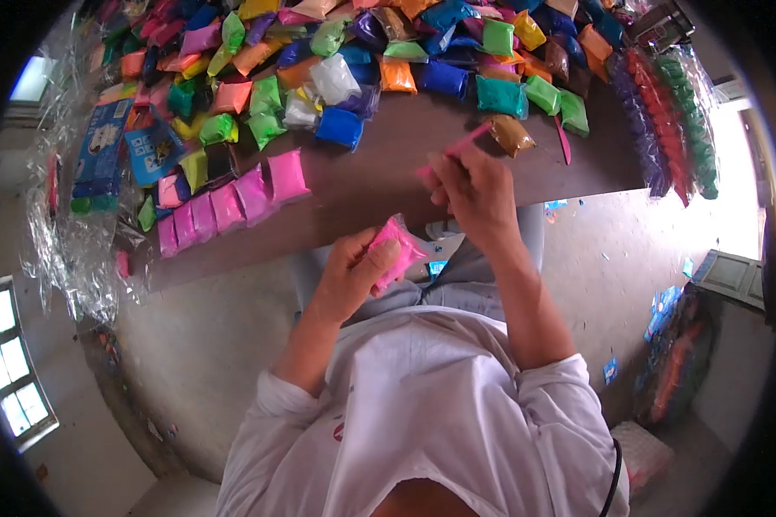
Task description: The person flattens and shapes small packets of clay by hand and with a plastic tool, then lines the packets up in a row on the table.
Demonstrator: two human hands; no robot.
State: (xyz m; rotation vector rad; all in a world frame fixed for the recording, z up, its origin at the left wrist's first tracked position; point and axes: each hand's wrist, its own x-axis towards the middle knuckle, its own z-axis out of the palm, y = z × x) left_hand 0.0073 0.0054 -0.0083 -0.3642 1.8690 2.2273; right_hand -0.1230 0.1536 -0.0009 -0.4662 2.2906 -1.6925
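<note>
A small pink packet is held in my left hand, the thumb lying across its front, just off the table's near edge. My right hand is closed around a thin pink stick that slants up to the right over the table. Left of my hands, a row of pink packets lies side by side near the table edge, with one pink packet at its right end. Close beyond my right hand are a brown-gold packet and a red-pink flat stick.
Many coloured packets are heaped across the far side of the brown table. Clear plastic wrapping and blue printed packs lie at the left. Purple, red and green bagged strips hang over the right edge.
</note>
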